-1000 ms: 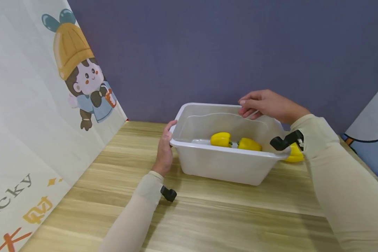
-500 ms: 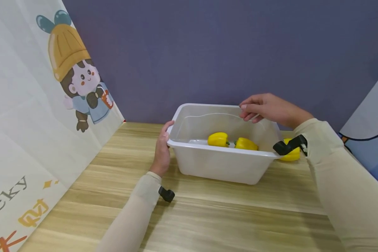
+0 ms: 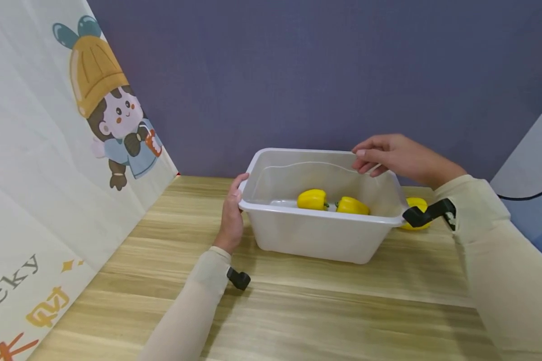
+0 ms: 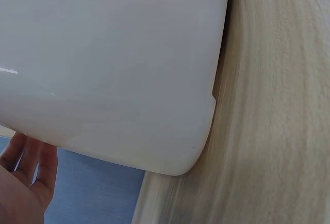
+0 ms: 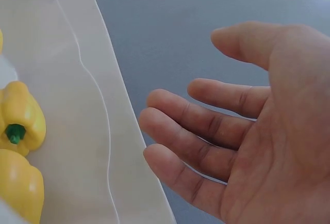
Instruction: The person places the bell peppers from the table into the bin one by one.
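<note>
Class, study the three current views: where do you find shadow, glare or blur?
Head view: a soft shadow on the table beside the left sleeve; left wrist view: a short white glint at the left edge, on the bin; right wrist view: faint highlights on the yellow peppers, a pale blur in the bottom-left corner.

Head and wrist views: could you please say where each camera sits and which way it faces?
Head: on the head, facing forward and down at the bin; left hand, right hand and sleeves show.
Left wrist: on that wrist, facing the bin's outer wall; left hand partly shows.
Right wrist: on that wrist, facing the bin's inside and blue wall; right palm and fingers show.
Shared: head and right wrist show peppers in the bin.
</note>
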`<action>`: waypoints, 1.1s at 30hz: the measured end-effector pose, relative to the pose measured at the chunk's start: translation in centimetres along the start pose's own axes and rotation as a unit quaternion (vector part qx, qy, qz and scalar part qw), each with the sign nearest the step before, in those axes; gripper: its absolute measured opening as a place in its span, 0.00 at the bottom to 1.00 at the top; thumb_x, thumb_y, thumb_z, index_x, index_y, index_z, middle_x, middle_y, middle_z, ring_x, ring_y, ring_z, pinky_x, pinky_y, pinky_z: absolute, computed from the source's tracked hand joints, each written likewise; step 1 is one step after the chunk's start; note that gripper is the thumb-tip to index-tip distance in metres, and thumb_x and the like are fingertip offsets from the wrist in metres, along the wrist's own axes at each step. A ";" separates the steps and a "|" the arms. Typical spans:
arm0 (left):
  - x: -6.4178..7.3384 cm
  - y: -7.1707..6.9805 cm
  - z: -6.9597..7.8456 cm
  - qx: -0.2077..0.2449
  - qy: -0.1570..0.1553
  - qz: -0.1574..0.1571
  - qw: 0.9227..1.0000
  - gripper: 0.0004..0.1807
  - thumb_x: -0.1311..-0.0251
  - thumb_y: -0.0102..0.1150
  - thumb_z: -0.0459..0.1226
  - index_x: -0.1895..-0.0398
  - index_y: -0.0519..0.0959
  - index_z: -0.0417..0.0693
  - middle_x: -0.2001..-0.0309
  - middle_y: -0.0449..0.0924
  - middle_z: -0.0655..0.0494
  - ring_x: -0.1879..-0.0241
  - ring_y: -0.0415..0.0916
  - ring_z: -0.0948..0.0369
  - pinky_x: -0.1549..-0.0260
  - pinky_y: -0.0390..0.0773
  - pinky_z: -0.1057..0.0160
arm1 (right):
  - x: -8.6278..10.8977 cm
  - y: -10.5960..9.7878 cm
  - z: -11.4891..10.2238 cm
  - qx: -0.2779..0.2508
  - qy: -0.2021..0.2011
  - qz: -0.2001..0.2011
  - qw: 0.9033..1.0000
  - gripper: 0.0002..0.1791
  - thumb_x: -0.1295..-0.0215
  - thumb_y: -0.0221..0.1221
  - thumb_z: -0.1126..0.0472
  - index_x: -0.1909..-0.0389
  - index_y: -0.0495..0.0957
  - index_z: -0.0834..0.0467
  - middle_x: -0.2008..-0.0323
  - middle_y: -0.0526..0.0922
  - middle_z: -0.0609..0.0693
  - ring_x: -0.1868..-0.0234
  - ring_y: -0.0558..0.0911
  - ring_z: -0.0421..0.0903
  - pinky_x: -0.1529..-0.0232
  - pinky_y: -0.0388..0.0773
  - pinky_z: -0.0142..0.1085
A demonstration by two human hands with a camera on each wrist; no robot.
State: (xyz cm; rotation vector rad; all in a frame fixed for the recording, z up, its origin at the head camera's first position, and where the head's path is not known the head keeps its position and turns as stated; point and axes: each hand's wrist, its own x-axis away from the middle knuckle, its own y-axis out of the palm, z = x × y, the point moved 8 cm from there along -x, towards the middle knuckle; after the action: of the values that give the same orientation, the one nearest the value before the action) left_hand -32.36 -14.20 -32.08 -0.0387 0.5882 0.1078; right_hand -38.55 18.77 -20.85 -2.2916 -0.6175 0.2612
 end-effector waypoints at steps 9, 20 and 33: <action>-0.3 0.3 0.1 -0.007 0.004 0.010 1.000 0.32 0.29 0.27 0.49 0.27 0.64 0.49 0.48 0.70 0.33 0.51 0.67 0.40 0.53 0.68 0.61 | 0.5 -1.0 0.6 -0.021 -0.036 0.010 0.999 0.32 0.27 0.51 0.40 0.32 0.70 0.57 0.45 0.82 0.55 0.49 0.83 0.48 0.48 0.79 0.45; -0.7 0.7 -0.2 -0.011 0.008 0.014 1.000 0.31 0.29 0.27 0.48 0.27 0.63 0.47 0.46 0.70 0.30 0.49 0.66 0.38 0.52 0.67 0.59 | 0.6 -2.5 1.2 -0.022 -0.048 0.017 0.998 0.32 0.27 0.52 0.40 0.32 0.70 0.58 0.45 0.82 0.55 0.49 0.83 0.50 0.51 0.80 0.39; -1.2 1.4 -0.8 -0.018 0.009 0.031 0.999 0.33 0.30 0.27 0.49 0.27 0.64 0.48 0.47 0.71 0.34 0.51 0.69 0.42 0.54 0.69 0.61 | 0.7 -4.6 3.3 -0.014 -0.038 0.027 0.999 0.29 0.26 0.52 0.42 0.33 0.71 0.56 0.44 0.81 0.56 0.47 0.81 0.52 0.53 0.80 0.34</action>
State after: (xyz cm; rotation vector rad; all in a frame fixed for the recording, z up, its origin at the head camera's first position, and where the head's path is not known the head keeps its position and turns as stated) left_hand -34.00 -13.01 -32.08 -0.0560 0.6066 0.1781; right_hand -40.72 23.95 -19.95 -2.3366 -0.6020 0.3677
